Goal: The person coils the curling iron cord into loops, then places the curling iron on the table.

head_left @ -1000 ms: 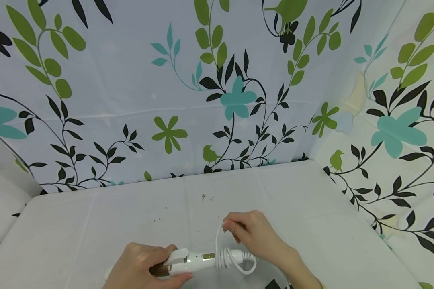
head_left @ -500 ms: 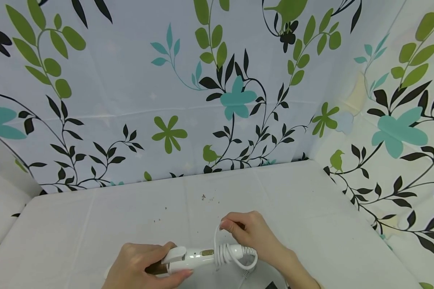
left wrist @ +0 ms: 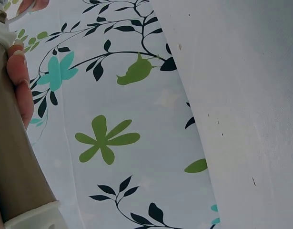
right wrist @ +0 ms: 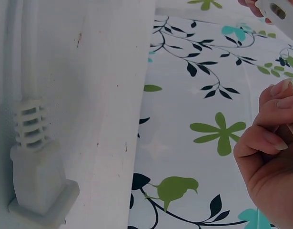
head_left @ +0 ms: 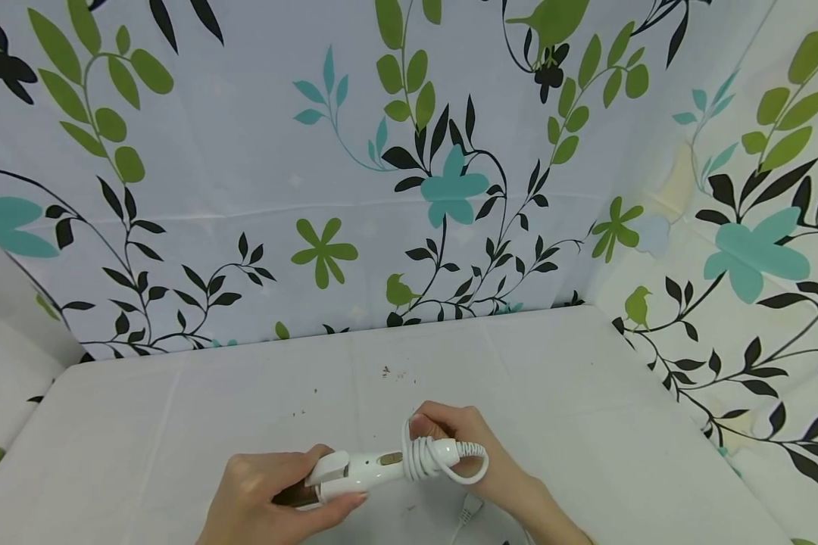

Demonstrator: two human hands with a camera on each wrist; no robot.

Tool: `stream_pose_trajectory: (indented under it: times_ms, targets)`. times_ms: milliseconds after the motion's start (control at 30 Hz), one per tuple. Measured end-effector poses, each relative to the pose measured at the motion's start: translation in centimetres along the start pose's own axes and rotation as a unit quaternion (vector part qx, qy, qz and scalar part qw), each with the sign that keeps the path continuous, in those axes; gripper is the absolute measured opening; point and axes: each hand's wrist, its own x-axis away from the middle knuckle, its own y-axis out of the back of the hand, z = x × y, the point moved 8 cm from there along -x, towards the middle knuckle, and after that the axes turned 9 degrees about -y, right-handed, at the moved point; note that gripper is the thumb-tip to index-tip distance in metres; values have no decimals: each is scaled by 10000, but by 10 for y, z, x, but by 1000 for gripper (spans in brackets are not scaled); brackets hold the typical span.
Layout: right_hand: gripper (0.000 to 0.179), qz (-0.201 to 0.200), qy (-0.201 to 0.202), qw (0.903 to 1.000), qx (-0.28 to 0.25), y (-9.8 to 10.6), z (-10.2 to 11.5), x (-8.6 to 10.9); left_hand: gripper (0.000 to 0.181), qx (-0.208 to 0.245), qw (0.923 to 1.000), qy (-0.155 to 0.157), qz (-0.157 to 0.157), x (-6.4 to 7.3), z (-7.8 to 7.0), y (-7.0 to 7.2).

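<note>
A white curling iron (head_left: 368, 471) with a brown barrel (left wrist: 17, 133) is held up close over the table, roughly level. My left hand (head_left: 259, 488) grips it around the barrel and clamp end, thumb below and fingers above. Several turns of white cord (head_left: 419, 460) wrap its handle, and a loose loop bulges at the handle's right end. My right hand (head_left: 460, 424) is just behind that end, pinching the cord between thumb and curled fingers; the loop partly covers this hand. In the right wrist view the right fingers (right wrist: 267, 138) are bent inward.
The cord's white plug (head_left: 472, 506) lies on the white table (head_left: 586, 424) in front of the right forearm, and shows large in the right wrist view. Small dark specks (head_left: 385, 372) dot the tabletop. Leaf-patterned cloth (head_left: 245, 174) hangs behind and at the sides.
The iron's handle end has tilted up, and the right hand has moved slightly left and behind it with the cord. The plug has come into view beneath. The left hand has kept its grip.
</note>
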Motion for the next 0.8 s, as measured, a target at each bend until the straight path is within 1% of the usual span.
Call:
stream_pose_trajectory:
  times_ms: [67,133,233,300,367,433,500,567,667,767,800]
  targets:
    - [18,171,-58,9998,-68,-4,0,1,31,-24,10000,52,-23,0,1,1]
    - [16,256,-71,9996,-100,-6,0,1,31,-65,9999,107,-74,0,1,2]
    - [15,347,-224,9987,-285,-8,-2,1,32,-220,9994,219,-137,-1,3,5]
    - [18,396,-354,9978,-389,-9,-4,0,32,-281,9992,225,-196,-1,2,8]
    - [21,489,-600,9958,-493,-11,-8,1,33,-335,9989,227,-216,-2,2,8]
    - [25,568,-854,9933,-525,-13,-11,2,32,-325,9989,138,-308,-2,2,9]
    - [25,582,-1098,9907,-557,-13,-15,3,32,-349,9983,-33,-474,-2,1,10]
    - [25,568,-1234,9891,-573,-13,-18,5,33,-369,9973,-165,-609,-3,1,11]
    - [26,548,-1282,9891,-467,-12,-19,6,36,-394,9955,-335,-790,-4,-1,12]
    - [26,684,-1184,9899,-379,-14,-17,6,38,-450,9947,-341,-854,-5,-2,13]
    - [25,747,-1094,9904,-389,-14,-15,7,38,-461,9946,-333,-864,-4,-2,13]
